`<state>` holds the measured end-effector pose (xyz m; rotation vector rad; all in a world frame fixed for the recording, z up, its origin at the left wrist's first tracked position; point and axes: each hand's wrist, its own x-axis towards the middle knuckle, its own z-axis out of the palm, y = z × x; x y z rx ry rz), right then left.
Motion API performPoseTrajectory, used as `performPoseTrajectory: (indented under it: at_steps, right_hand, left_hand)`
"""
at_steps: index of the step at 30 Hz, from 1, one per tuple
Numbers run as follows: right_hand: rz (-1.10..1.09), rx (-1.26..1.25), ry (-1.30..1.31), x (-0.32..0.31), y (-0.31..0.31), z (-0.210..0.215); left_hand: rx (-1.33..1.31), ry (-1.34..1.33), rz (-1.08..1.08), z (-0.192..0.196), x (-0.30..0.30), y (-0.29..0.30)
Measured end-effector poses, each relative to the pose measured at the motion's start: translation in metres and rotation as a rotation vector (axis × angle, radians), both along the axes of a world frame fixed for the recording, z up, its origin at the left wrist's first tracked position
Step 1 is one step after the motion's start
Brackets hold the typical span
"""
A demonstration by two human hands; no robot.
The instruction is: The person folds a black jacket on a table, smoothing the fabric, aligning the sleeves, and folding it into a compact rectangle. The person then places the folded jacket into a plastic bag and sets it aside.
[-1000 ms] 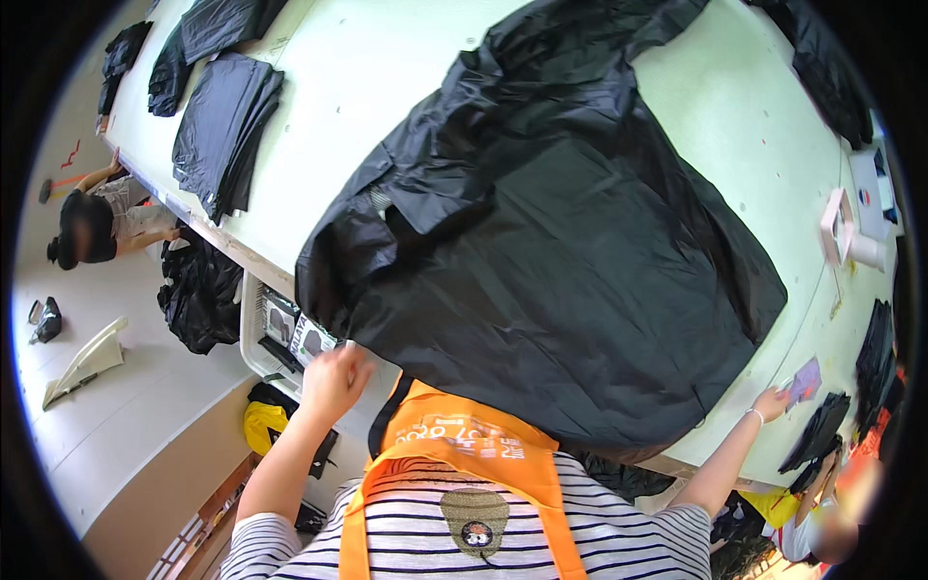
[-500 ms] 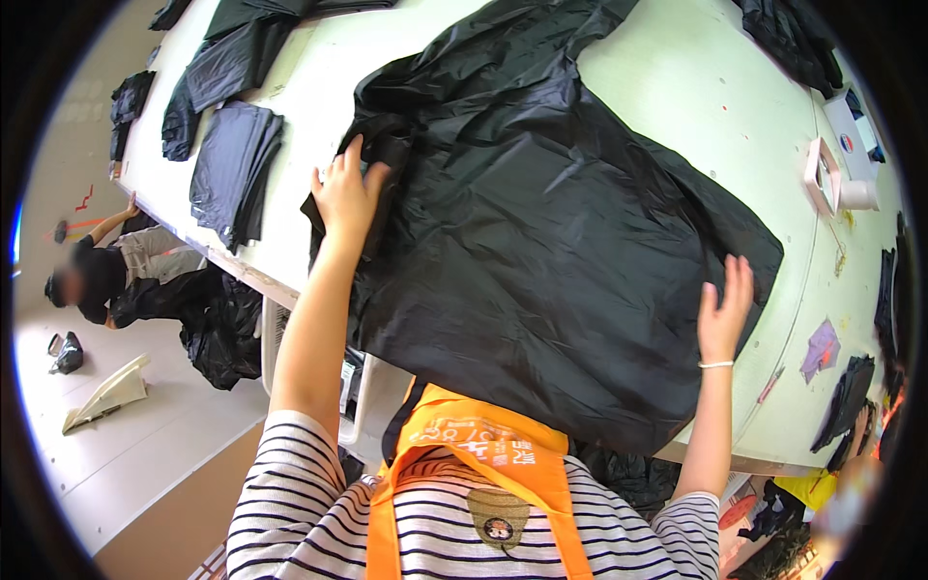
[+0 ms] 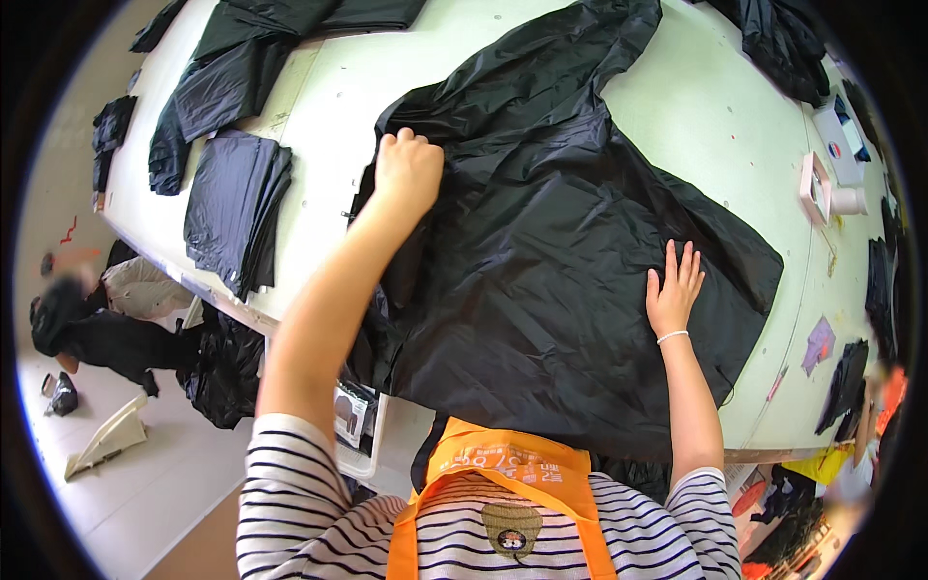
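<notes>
A black, thin-fabric jacket (image 3: 541,280) lies spread on the pale table (image 3: 333,87), a sleeve stretching to the far side and its hem hanging over the near edge. My left hand (image 3: 408,174) is closed at the jacket's left edge, knuckles up, its fingertips turned under and hidden; fabric appears gathered in it. A small zipper pull shows just left of that wrist. Flat on the right part of the jacket rests my right hand (image 3: 675,293), its fingers stretched out and holding nothing.
Left on the table sits a folded black stack (image 3: 235,208), with more black garments (image 3: 227,92) beyond it. At the right are a pink tape holder (image 3: 815,188), a white box (image 3: 841,145) and a purple scrap (image 3: 819,345). A person (image 3: 106,314) bends over dark fabric beyond the left edge.
My left hand has moved right and closed at the jacket's edge. My right hand has shifted left and inward, now lying flat. The person at left bends lower.
</notes>
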<state>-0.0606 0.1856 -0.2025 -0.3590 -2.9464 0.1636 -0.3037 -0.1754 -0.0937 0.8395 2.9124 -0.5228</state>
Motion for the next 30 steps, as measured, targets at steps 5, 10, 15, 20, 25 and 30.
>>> performPoseTrajectory:
  at_steps: [5, 10, 15, 20, 25, 30]
  right_hand:
    - [-0.027, 0.028, -0.03, -0.003, 0.001, 0.003]
    - [-0.005, 0.003, -0.04, -0.014, -0.007, 0.002]
    - [-0.041, 0.021, -0.053, -0.009, -0.004, 0.008]
    - [-0.224, -0.278, 0.351, -0.046, 0.104, 0.041]
    - [-1.131, -0.152, -0.119, -0.016, 0.256, 0.029]
    - [-0.85, -1.288, 0.137, -0.009, 0.27, 0.075]
  left_hand:
    - [0.675, -0.067, 0.342, 0.021, -0.072, -0.105]
    - [0.569, 0.252, 0.673, 0.007, -0.117, -0.305]
    - [0.802, 0.058, 0.252, 0.021, -0.022, -0.067]
    - [0.671, 0.224, 0.144, -0.063, -0.099, 0.004]
    - [0.5, 0.151, 0.372, -0.082, -0.15, 0.055]
    - [0.616, -0.057, 0.387, -0.06, -0.157, 0.04]
